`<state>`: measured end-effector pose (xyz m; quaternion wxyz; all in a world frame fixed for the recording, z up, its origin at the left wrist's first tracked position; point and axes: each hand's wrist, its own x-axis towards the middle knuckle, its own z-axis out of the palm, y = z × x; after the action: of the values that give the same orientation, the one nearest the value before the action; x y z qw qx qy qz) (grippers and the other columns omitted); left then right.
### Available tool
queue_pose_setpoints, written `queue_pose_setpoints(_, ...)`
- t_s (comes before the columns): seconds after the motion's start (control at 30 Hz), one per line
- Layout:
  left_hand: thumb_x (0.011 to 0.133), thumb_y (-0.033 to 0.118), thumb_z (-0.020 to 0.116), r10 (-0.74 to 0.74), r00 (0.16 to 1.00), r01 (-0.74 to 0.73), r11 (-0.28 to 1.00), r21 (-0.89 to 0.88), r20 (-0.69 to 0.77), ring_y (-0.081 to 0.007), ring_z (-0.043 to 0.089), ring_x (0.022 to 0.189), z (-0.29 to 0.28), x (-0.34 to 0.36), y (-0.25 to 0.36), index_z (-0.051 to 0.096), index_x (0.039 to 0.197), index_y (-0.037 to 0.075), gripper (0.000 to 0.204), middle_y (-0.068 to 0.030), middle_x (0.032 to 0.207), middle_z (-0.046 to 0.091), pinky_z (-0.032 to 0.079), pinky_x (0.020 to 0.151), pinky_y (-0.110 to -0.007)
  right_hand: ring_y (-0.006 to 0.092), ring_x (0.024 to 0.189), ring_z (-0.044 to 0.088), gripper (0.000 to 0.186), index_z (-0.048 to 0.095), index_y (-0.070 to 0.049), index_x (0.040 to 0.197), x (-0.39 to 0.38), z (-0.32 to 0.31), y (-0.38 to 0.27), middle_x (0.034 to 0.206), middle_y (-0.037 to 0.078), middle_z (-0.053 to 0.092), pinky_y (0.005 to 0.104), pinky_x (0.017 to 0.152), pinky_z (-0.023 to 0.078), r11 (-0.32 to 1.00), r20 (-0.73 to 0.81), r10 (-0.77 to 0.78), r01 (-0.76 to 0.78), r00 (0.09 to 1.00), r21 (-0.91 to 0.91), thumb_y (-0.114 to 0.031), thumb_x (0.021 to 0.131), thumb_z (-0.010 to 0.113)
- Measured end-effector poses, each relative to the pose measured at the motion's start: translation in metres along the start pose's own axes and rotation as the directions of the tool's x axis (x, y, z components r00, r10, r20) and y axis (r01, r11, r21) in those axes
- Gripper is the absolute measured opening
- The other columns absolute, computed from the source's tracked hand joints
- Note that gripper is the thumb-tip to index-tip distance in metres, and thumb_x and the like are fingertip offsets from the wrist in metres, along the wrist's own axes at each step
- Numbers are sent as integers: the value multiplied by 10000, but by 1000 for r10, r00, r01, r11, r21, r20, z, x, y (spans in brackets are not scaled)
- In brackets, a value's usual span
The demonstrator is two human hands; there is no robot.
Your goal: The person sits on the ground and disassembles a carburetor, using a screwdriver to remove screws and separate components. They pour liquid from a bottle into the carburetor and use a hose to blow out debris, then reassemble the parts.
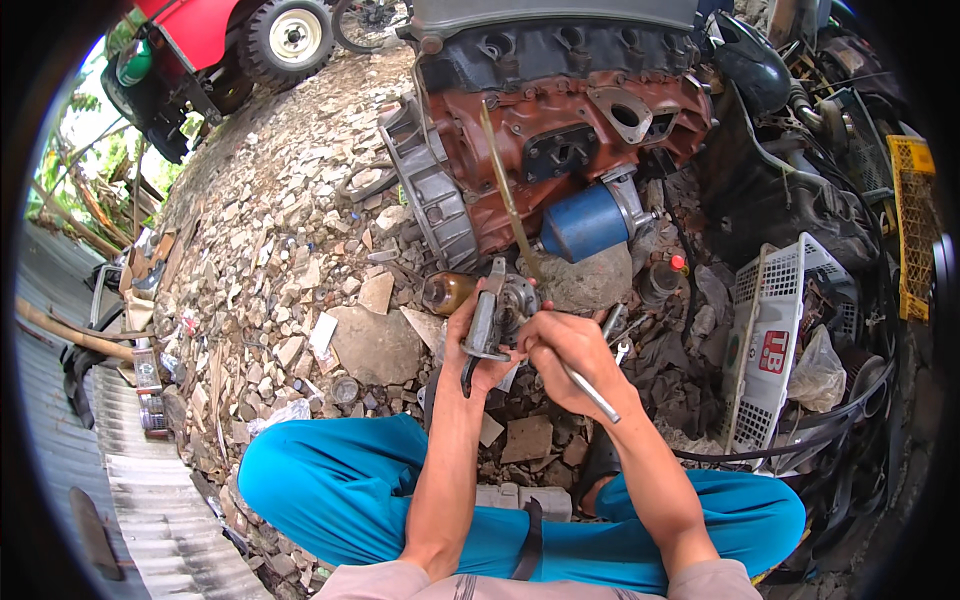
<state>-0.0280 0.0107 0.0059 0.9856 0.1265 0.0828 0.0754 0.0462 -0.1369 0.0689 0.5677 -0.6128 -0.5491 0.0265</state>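
My left hand (474, 352) is wrapped around a grey cast-metal part (487, 318) with a flange and a dark curved lever at its near end. My right hand (570, 345) is closed on a slim metal rod-shaped tool (594, 392). The tool's plain end sticks out toward me; its far end is hidden by my fingers and the part. A yellowish, translucent tube (508, 195) runs from beside the part up in front of the engine. An amber bottle or bowl (450, 293) shows just left of the part; whether it is attached, I cannot tell.
A red-brown engine block (480, 150) with a blue cylindrical filter (585, 222) stands ahead. A white plastic crate (765, 350) and a yellow crate (910, 225) sit at right. Rubble covers the ground. A red vehicle (210, 35) is at far left, corrugated sheets (150, 490) near left.
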Motion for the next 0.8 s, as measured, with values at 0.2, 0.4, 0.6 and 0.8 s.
queue_pose_setpoints(0.2,1010,433,479,62,996,-60,998,28,-63,-408,632,1084,1,1,8,569,1263,-28,533,-200,1160,655,553,899,-522,366,668,621,69,580,17,853,-1,-6,-6,723,170,604,414,623,498,996,154,63,-73,986,60,34,802,537)
queue_pose_setpoints(0.4,1003,431,502,66,997,-68,995,79,29,-363,648,1077,7,-2,12,550,1271,-56,558,-187,1148,661,581,862,-478,370,698,622,114,567,20,877,0,3,-4,786,178,608,411,649,515,1000,34,18,-19,999,17,77,786,531)
queue_pose_setpoints(0.6,986,446,539,132,991,-130,974,187,-2,-326,659,1070,10,-5,18,550,1267,-54,574,-202,1144,659,587,868,-450,274,588,587,128,616,19,836,3,-10,-12,703,115,586,366,570,470,993,168,13,-33,986,113,-22,783,506)
queue_pose_setpoints(0.8,966,316,631,331,939,-278,888,366,-90,-287,675,1025,24,-8,18,582,1217,21,391,-155,1153,664,564,889,-392,149,624,629,168,649,22,941,5,-55,-14,724,98,647,289,550,499,950,-69,153,-128,986,285,-44,878,507)
